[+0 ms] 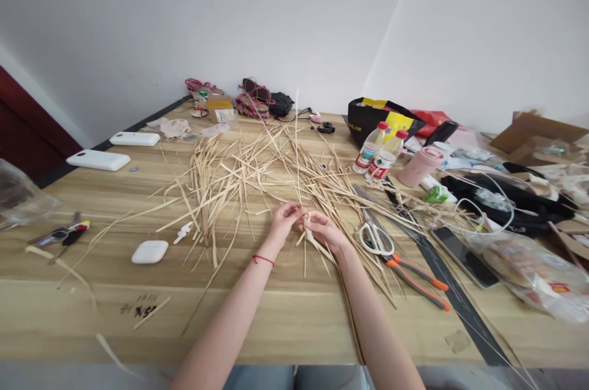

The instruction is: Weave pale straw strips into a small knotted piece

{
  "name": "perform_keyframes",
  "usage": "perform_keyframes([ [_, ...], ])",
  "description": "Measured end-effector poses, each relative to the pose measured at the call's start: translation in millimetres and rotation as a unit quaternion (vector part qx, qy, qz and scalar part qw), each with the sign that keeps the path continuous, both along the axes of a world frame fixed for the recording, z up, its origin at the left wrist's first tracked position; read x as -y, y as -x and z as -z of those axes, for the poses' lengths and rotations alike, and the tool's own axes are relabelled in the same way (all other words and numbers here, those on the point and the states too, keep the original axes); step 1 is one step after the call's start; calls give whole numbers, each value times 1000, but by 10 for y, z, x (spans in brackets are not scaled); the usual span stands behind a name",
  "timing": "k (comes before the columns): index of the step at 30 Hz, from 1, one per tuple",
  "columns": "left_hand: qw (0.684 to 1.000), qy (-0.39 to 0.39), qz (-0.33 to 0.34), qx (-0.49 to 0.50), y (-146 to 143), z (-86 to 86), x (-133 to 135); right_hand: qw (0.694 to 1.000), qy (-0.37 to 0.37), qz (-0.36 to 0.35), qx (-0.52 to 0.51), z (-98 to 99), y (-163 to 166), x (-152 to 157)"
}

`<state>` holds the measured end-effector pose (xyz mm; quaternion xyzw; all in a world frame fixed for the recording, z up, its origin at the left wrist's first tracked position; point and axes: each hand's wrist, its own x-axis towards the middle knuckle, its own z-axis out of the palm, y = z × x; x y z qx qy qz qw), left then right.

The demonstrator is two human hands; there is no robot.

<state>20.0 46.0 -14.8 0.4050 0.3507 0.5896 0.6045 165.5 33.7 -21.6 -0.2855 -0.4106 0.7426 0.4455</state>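
Both my hands meet over the middle of the table, fingers bent around a small piece of woven straw (309,234). My left hand (286,221) pinches it from the left, near a thin upright strand (297,157) that rises above the fingers. From the right, my right hand (324,232) grips the same piece, and short strip ends stick out below it. The fingertips hide much of its shape. Behind and around the hands lies a loose spread of dry straw strips (230,175).
Scissors (377,238) and orange-handled pliers (416,279) lie right of my right forearm, near a phone (464,256). Two bottles (384,157) and a pink cup (421,166) stand farther back. At left are a white earbud case (150,251) and small tools (64,235).
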Motion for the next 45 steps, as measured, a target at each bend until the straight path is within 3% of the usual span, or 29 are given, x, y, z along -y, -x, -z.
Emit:
perform_keyframes([
  [9, 992, -1, 111, 63, 97, -62, 19, 1000, -7, -12, -7, 4, 59, 39],
  [20, 991, 23, 68, 109, 51, 87, -64, 1000, -6, 0, 10, -20, 53, 26],
  [23, 990, 33, 69, 121, 56, 73, -65, 1000, -15, -11, 9, -39, 53, 38],
  [29, 985, 60, 131, 100, 82, -15, -20, 998, -23, -57, 23, -89, 63, 55],
  [38, 984, 62, 115, 120, 88, -89, -1, 999, -26, -29, 12, -64, 45, 38],
  [45, 980, 61, 120, 148, 84, -28, 2, 998, -29, -59, -2, -72, 35, 42],
])
